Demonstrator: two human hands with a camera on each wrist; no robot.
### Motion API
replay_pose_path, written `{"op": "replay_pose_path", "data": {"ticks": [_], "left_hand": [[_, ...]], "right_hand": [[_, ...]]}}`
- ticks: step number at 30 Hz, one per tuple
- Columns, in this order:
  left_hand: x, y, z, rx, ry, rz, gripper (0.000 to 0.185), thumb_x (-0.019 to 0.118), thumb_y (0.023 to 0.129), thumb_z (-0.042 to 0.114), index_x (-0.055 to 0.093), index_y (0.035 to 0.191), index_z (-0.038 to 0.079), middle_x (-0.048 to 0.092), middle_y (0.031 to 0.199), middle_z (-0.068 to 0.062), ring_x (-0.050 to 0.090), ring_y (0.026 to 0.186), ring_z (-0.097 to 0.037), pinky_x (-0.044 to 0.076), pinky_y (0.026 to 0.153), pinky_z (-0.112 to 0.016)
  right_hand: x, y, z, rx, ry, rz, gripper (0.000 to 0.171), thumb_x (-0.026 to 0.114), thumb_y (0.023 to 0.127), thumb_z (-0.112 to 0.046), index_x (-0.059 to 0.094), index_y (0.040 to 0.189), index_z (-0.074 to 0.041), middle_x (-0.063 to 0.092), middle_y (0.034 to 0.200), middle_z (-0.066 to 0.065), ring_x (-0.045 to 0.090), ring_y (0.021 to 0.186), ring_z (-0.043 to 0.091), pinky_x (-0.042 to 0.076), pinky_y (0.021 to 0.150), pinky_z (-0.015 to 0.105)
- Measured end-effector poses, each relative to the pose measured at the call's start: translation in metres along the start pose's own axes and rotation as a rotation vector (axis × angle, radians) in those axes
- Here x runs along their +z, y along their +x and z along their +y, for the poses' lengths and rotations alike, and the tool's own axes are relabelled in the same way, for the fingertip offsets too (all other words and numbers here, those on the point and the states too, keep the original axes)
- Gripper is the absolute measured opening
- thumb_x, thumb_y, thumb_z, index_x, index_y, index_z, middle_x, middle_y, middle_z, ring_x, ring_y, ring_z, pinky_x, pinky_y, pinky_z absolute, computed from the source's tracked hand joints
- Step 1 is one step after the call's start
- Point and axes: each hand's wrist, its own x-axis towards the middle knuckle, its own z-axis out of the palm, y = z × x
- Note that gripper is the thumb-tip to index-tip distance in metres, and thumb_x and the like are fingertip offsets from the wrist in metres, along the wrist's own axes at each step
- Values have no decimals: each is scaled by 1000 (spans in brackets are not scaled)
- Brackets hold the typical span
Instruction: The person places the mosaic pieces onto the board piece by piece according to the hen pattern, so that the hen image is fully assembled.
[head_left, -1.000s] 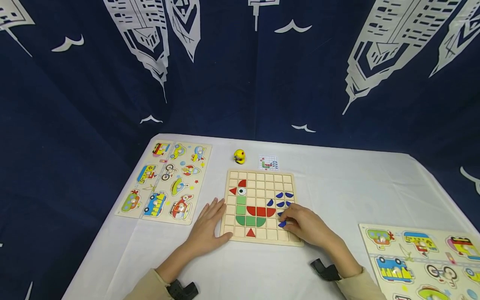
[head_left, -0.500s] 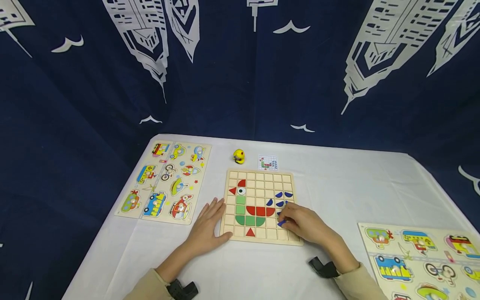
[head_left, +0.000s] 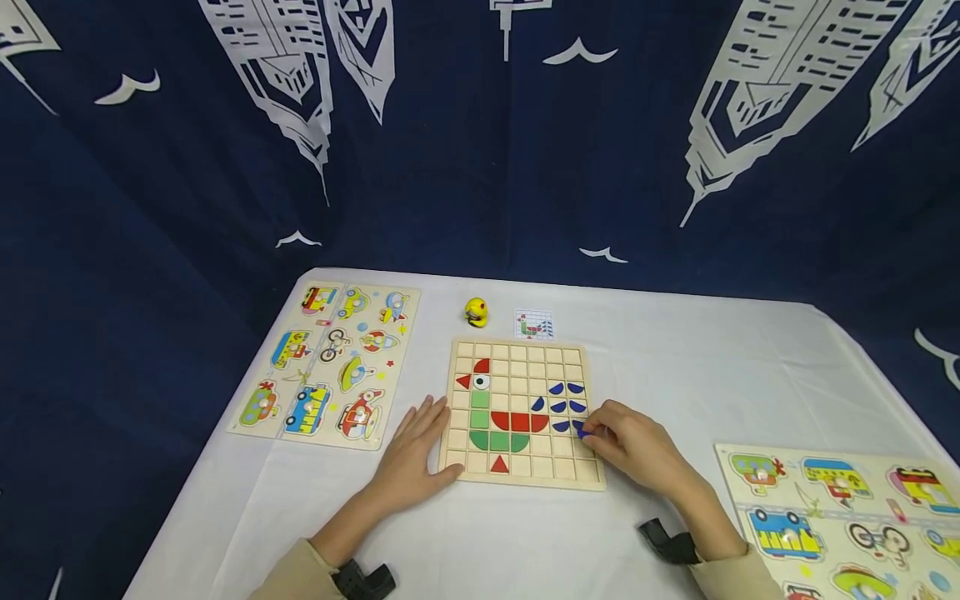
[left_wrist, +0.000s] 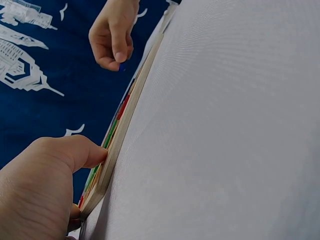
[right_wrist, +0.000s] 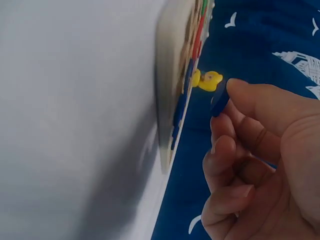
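Note:
A wooden grid board point(head_left: 542, 468) lies in front of the person, bearing flat coloured pieces arranged as a bird. Between thumb and forefinger, the right hand point(head_left: 633, 446) pinches a blue half-round piece point(right_wrist: 220, 98) at the board's right edge. Several blue pieces point(head_left: 558, 407) sit in cells just left of those fingertips. Red pieces point(head_left: 519, 422) and green pieces point(head_left: 498, 442) fill cells in the middle and left. Beside the board's left edge rests the left hand point(head_left: 408, 450), fingers extended, its thumb touching the near left corner; its other fingers are mostly hidden in the left wrist view.
Behind the board are a yellow toy duck point(head_left: 476, 312) and a small pattern card point(head_left: 534, 325). A vehicle puzzle board point(head_left: 318, 367) lies at left, another vehicle puzzle board point(head_left: 832, 508) at near right. A dark blue patterned cloth point(head_left: 450, 167) hangs beyond the white table point(head_left: 690, 358).
The right hand has lifted a blue half-round piece from a lower cell and moved it up and right toward the board's right edge. The left hand has stayed in place.

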Motion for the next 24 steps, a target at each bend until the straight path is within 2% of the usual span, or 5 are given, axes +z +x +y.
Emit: {"op": "replay_pose_path", "data": {"ticks": [6,13,24], "left_hand": [[-1,0,0,3,8,9,85,74,79,36,40,146,-4,33,158,-14,21,150,-31,14,123,-46],[0,-1,-1,-1,-3,6,84,74,79,36,40,146,-3,33,158,-12,21,151,-29,14,124,-45],[-1,-1,1,2,3,5,84,74,79,36,41,146,-4,33,158,-13,21,150,-30,14,123,-46]], "right_hand": [[3,-4,-1,39,-21,18,11,78,81,-14,69,84,-16,50,72,-15,41,64,-2,35,52,18],[8,-5,-3,79,-28,-15,11,79,79,-14,69,82,-15,51,71,-14,42,63,-1,36,53,18],[13,-5,-4,89,-34,-29,12,80,78,-15,68,79,-17,52,71,-14,42,62,-1,37,54,18]]}}
